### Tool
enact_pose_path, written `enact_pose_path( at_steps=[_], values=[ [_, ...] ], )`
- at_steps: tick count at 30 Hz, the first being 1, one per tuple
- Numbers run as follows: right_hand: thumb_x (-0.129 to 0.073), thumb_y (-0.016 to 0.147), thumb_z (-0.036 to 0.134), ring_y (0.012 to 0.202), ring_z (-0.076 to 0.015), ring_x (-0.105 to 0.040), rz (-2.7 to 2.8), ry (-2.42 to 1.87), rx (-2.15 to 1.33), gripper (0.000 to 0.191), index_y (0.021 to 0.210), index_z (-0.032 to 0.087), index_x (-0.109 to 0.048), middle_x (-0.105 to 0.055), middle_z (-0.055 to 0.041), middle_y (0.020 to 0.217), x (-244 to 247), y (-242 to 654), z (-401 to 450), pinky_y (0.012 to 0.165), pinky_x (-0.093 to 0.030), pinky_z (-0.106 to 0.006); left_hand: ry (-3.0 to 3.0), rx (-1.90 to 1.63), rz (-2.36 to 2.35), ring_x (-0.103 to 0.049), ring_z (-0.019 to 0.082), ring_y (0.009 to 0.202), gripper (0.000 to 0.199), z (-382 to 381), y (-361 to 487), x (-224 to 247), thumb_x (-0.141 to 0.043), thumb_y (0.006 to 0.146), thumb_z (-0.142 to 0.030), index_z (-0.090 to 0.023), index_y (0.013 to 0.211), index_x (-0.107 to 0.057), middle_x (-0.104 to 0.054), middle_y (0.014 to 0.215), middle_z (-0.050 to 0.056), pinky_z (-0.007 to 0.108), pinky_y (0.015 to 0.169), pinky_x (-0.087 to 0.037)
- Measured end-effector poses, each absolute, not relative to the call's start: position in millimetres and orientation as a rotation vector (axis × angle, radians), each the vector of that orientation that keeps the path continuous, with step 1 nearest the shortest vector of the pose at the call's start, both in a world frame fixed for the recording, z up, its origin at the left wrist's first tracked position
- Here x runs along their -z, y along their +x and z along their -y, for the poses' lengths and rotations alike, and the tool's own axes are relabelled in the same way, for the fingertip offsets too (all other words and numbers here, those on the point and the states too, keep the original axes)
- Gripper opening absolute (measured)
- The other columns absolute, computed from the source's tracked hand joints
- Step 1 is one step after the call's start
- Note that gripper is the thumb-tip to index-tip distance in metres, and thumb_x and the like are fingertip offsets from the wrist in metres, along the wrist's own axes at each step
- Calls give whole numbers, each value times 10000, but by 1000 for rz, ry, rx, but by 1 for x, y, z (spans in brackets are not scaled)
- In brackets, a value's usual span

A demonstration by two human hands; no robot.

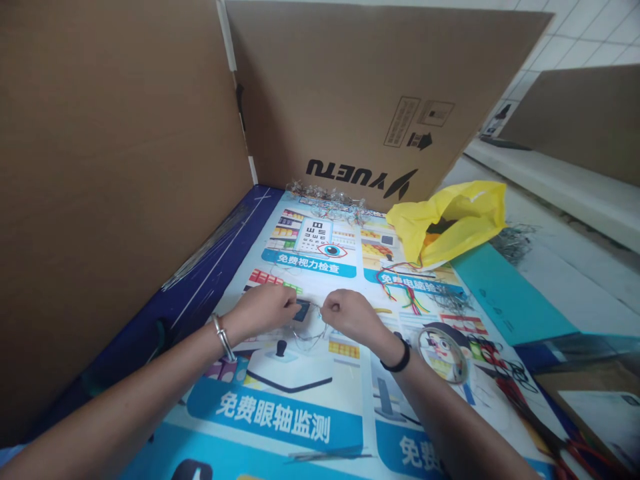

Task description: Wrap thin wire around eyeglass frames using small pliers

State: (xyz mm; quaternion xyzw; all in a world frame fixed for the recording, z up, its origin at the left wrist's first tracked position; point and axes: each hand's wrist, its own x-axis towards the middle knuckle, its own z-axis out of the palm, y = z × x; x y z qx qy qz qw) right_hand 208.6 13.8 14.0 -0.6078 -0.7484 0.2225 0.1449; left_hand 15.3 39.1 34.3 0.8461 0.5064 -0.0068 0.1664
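Note:
My left hand (267,308), with a silver bangle on the wrist, is closed in a pinch over the printed sheet. Facing it a short gap away, my right hand (353,315) is closed too, a black band on its wrist. Between and below the fingers hangs a loop of thin wire (309,341), and both hands grip it. The fingertips are partly hidden, so how the wire ends lie there is unclear. More straight wire pieces (330,456) lie at the near edge.
Cardboard panels (320,87) wall off the left and back. Wire pieces (345,203) are heaped at the far edge. Rightward are a yellow bag (463,213), coloured cords (413,300), a roll of clear tape (465,363) and scissors (535,420). Long wires (200,257) lie left.

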Motion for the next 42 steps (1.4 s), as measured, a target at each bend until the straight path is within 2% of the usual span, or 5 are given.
enact_pose_path(
  at_steps=[6,12,25,42],
  values=[
    [-489,720,221,607,-122,-551,2131,-1769,-626,162,616,193,-610,-639,-8,647,-13,213,-19,549,-335,-216,2480,-16,-1435,-537,170,581,310,-47,22,-32,-405,820,-362,-186,641,-587,-633,664,50,247,491,-245],
    [-476,709,208,601,-123,-545,2090,-1802,-596,161,597,188,-590,-632,-9,635,-15,218,-32,534,-329,-212,2518,-53,-1456,-561,183,641,259,-67,31,-32,-429,802,-311,-192,633,-586,-642,690,48,256,523,-268],
    [-496,682,222,588,-125,-547,2008,-1907,-552,154,595,181,-616,-624,-7,602,-15,235,-65,510,-306,-214,2480,-85,-1491,-557,182,623,248,-109,55,-28,-443,769,-319,-197,647,-621,-637,667,53,256,516,-274],
    [-484,701,242,588,-127,-551,2005,-1912,-561,180,584,178,-605,-621,-10,591,-10,240,-67,507,-302,-216,2433,-139,-1456,-538,157,616,291,-118,54,-16,-446,787,-388,-196,635,-603,-632,664,27,248,529,-281]
  ],
)
